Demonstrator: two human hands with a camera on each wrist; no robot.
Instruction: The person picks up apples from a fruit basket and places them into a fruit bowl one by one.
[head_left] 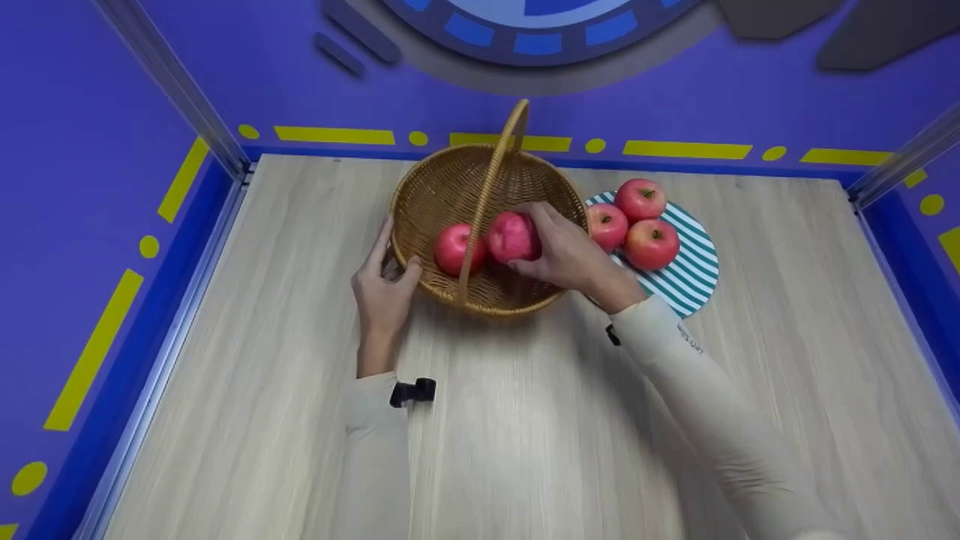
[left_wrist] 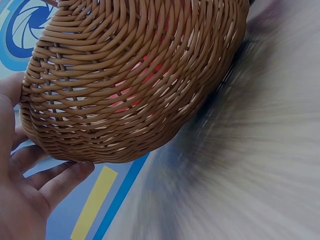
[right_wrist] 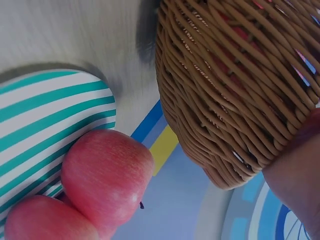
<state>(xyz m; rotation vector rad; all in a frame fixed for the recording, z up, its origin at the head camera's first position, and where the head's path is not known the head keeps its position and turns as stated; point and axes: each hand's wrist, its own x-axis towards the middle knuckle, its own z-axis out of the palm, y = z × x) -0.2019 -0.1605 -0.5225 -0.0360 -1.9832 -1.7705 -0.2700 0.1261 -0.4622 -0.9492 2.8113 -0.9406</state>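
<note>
A brown wicker basket (head_left: pixel 439 184) with a tall arched handle stands near the back of the table. My left hand (head_left: pixel 382 296) grips its left rim, thumb over the edge and fingers against the outer weave (left_wrist: pixel 120 100). Inside the basket, my right hand (head_left: pixel 566 251) holds a red apple (head_left: pixel 508 236), with fingers and thumb around it. Another red apple (head_left: pixel 452 250) lies in the basket just left of it, partly behind the handle. In the right wrist view the basket wall hides the fingers and the held apple.
Right of the basket is a round plate (head_left: pixel 694 262) with green and white stripes. Three red apples (head_left: pixel 651 244) sit together on it, close to the basket's rim. Blue panels (head_left: pixel 337 97) with yellow marks border the wooden table (head_left: pixel 495 435) at the back and sides.
</note>
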